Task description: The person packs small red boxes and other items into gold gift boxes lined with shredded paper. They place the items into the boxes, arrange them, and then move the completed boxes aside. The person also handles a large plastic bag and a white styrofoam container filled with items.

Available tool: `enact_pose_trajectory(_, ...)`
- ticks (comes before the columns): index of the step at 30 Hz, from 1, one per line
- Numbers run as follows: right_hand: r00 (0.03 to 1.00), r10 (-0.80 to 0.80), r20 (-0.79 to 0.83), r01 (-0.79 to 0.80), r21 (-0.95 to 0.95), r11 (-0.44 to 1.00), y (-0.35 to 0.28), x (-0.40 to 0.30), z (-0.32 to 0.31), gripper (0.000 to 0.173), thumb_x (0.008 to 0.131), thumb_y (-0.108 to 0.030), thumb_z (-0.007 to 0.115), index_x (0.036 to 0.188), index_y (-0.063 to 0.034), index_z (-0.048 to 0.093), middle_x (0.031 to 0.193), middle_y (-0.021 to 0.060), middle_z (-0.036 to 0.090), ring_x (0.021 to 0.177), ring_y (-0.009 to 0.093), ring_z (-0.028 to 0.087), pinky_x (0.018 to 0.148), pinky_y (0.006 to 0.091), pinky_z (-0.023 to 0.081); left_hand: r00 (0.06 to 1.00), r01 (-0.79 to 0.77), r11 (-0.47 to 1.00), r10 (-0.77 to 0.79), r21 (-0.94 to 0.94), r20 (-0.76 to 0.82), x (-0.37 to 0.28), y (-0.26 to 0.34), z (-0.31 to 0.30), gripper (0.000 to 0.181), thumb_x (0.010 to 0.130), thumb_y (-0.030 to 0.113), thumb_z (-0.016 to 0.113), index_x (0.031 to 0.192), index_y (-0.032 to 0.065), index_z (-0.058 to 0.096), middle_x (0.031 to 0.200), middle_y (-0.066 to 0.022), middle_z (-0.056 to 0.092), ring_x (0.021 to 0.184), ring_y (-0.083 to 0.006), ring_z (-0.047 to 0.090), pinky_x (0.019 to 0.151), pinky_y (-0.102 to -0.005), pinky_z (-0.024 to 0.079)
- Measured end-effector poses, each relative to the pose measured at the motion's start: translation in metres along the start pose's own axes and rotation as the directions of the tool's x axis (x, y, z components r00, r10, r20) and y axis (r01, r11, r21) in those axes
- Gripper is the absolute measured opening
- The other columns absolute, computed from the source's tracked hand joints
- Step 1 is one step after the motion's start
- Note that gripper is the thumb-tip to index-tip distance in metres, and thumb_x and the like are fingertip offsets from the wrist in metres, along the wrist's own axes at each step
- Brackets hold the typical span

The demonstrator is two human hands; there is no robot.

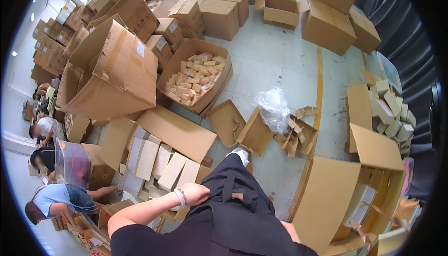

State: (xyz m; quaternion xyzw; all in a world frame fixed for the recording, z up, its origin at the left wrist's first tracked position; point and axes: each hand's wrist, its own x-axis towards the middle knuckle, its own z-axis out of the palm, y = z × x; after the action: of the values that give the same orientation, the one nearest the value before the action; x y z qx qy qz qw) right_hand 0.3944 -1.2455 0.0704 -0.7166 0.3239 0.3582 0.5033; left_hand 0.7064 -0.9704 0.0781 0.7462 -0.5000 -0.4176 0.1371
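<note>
My left hand [197, 193], with a light band at its wrist, rests against the side of my black trousers [238, 182]. Its fingers are curled; whether they pinch the cloth cannot be told. Of my right arm only a strip of skin [291, 230] shows beside the dark clothing, and the right hand cannot be made out. Left of my legs an open carton [176, 131] holds long pale boxes [173, 172]. On the right stands another open carton [327, 200] with a pale box [360, 205] inside. A white shoe [240, 155] shows ahead.
Torn cardboard [257, 133] and crumpled clear plastic [273, 109] lie on the floor ahead. Beyond is a large carton of small boxes [196, 77], beside a tall open carton [119, 63]. More pale boxes [392, 105] are heaped right. Several people [57, 200] work at far left.
</note>
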Motion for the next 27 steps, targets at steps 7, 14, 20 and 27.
enact_pose_trajectory(7, 0.786, -0.614, -0.072, 0.594, -0.188, 0.782, -0.213, 0.124, -0.095, 0.023, 0.084, -0.016, 0.059, 0.103, -0.0026, 0.059, 0.102, 0.0163, 0.064, 0.095, 0.030, 0.062, 0.082, 0.0351, 0.048, 0.948, -0.105, 0.984, 0.055, -0.145, -0.315, 0.042, -0.002, -0.132, 0.019, 0.083, 0.023, 0.062, 0.092, 0.0082, 0.057, 0.093, -0.0092, 0.059, 0.090, -0.0279, 0.058, 0.076, -0.0376, 0.050)
enact_pose_trajectory(14, 0.734, -0.635, 0.241, 0.672, -0.396, 0.626, -0.304, 0.192, -0.198, 0.022, 0.082, -0.015, 0.060, 0.102, -0.0057, 0.059, 0.110, 0.0125, 0.058, 0.100, 0.031, 0.057, 0.083, 0.0368, 0.047, 0.902, -0.160, 0.803, -0.118, -0.575, -0.415, 0.133, -0.026, -0.193, 0.028, 0.081, 0.009, 0.060, 0.109, 0.0075, 0.058, 0.103, -0.0068, 0.059, 0.097, -0.0270, 0.057, 0.084, -0.0346, 0.048)
enact_pose_trajectory(20, 0.586, -0.730, 0.352, 0.711, -0.655, 0.254, -0.380, 0.288, -0.281, 0.022, 0.073, -0.023, 0.061, 0.092, -0.0172, 0.067, 0.085, 0.0036, 0.055, 0.084, 0.023, 0.056, 0.072, 0.0346, 0.048, 0.836, -0.134, 0.888, -0.137, -0.440, -0.531, 0.236, -0.091, -0.248, 0.036, 0.075, 0.000, 0.059, 0.109, 0.0134, 0.062, 0.103, -0.0083, 0.058, 0.094, -0.0265, 0.058, 0.079, -0.0327, 0.048)
enact_pose_trajectory(27, 0.465, -0.654, 0.596, 0.878, -0.220, 0.425, -0.504, 0.460, -0.417, 0.029, 0.078, -0.028, 0.057, 0.105, -0.0198, 0.065, 0.104, 0.0040, 0.062, 0.081, 0.023, 0.058, 0.071, 0.0319, 0.049, 0.596, 0.235, 0.955, -0.290, -0.183, -0.749, 0.379, -0.164, -0.446, 0.034, 0.065, -0.001, 0.060, 0.094, 0.0136, 0.068, 0.118, -0.0207, 0.051, 0.107, -0.0382, 0.051, 0.092, -0.0424, 0.044)
